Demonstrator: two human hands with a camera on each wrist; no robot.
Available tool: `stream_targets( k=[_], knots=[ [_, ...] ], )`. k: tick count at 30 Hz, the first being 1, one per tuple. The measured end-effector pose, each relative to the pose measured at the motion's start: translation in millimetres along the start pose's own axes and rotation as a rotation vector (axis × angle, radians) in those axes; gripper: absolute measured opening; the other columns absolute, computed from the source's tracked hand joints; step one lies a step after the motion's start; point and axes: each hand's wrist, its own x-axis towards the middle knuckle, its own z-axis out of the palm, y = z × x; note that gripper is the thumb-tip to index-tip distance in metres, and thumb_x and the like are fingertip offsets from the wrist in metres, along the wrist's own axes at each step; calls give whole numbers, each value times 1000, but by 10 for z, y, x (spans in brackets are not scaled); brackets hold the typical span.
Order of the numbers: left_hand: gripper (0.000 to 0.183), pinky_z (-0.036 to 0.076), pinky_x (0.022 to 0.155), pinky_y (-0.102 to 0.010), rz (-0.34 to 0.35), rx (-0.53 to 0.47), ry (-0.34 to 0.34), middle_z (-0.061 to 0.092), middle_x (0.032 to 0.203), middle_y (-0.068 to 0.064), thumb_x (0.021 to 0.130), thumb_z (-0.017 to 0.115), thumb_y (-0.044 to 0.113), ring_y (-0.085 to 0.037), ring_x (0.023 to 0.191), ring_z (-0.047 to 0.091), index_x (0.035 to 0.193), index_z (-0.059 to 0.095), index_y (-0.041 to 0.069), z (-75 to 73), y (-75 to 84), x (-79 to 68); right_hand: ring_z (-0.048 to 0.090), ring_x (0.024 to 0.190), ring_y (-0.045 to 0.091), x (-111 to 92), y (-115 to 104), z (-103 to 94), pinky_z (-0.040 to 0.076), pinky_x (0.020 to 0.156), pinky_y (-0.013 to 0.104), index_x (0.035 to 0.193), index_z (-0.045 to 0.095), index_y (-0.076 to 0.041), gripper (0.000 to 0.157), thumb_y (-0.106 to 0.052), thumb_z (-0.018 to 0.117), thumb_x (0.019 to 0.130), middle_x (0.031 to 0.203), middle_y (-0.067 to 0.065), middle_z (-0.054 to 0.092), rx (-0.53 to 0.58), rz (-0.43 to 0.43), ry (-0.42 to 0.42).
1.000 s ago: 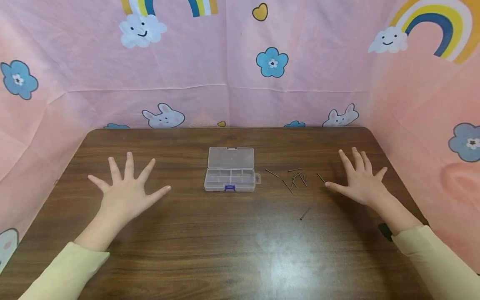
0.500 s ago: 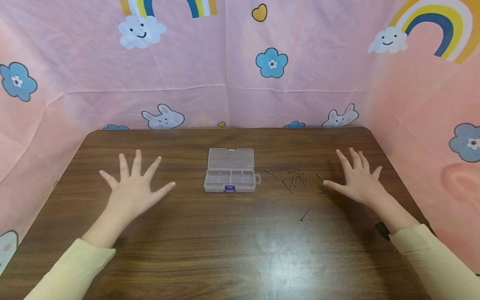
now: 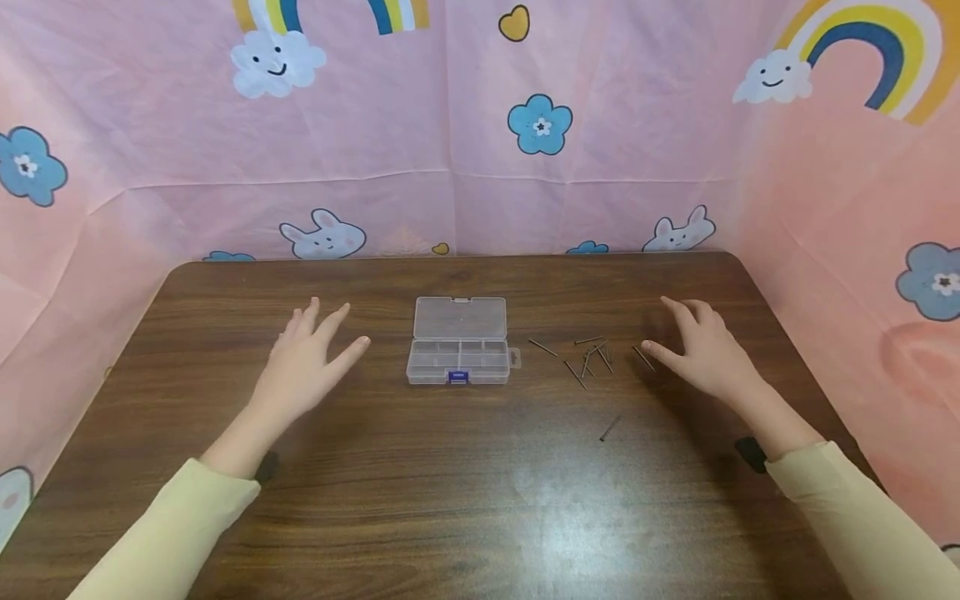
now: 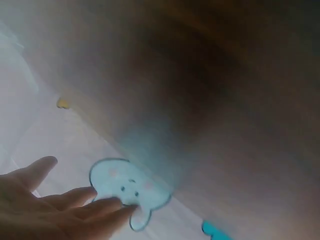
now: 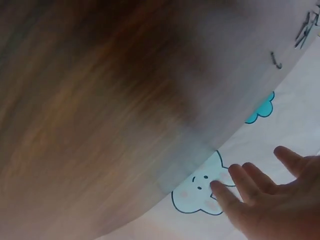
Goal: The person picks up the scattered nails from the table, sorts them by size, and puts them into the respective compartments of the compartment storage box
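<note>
In the head view a clear plastic compartment box [image 3: 459, 361] lies with its lid folded back, a blue label on its front latch. Right of it several thin metal nails [image 3: 588, 358] are scattered, with a single nail [image 3: 610, 429] nearer the front. My left hand [image 3: 300, 367] hovers left of the box, fingers extended, holding nothing. To the right of the nails my right hand [image 3: 708, 354] is held over the table with loosely bent fingers, its thumb close to a lone nail [image 3: 643, 358]. Both wrist views show relaxed fingers with nothing in them.
The brown wood-grain table [image 3: 420, 500] has rounded far corners. A pink cloth [image 3: 405, 125] printed with rainbows, clouds, flowers and rabbits hangs behind it and along both sides.
My left hand has moved right toward the box and turned, its spread fingers coming closer together. My right hand has shifted slightly left, its fingers bending. Box and nails stay put.
</note>
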Motion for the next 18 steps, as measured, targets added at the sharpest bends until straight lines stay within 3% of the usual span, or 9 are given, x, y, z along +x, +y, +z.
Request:
stream_targets(
  k=[7, 11, 14, 18],
  knots=[
    [76, 23, 121, -76, -18, -234, -80, 28, 170, -29, 109, 44, 60, -53, 157, 25, 165, 37, 9, 25, 188, 85, 41, 143, 56, 14, -75, -7, 37, 111, 75, 160, 38, 1, 76, -46, 62, 106, 155, 37, 40, 132, 18, 13],
    [72, 35, 118, -69, -53, -345, -117, 37, 166, -27, 110, 47, 55, -47, 150, 42, 163, 39, 7, 62, 277, 133, 52, 132, 51, -2, -110, -1, 43, 107, 70, 152, 46, 3, 66, -41, 63, 106, 144, 35, 51, 195, 26, 37],
    [69, 44, 113, -64, -83, -415, -134, 45, 161, -27, 109, 52, 51, -46, 140, 54, 161, 43, 6, 107, 327, 179, 58, 126, 49, -11, -130, 16, 45, 105, 67, 145, 53, 5, 57, -34, 65, 106, 139, 33, 56, 241, 24, 55],
    [67, 45, 114, -60, -124, -486, -165, 53, 157, -25, 106, 62, 44, -44, 138, 58, 158, 46, 6, 169, 377, 232, 63, 121, 47, -7, -141, 46, 48, 101, 64, 139, 58, 4, 48, -29, 67, 105, 134, 31, 62, 293, 29, 54]
  ],
)
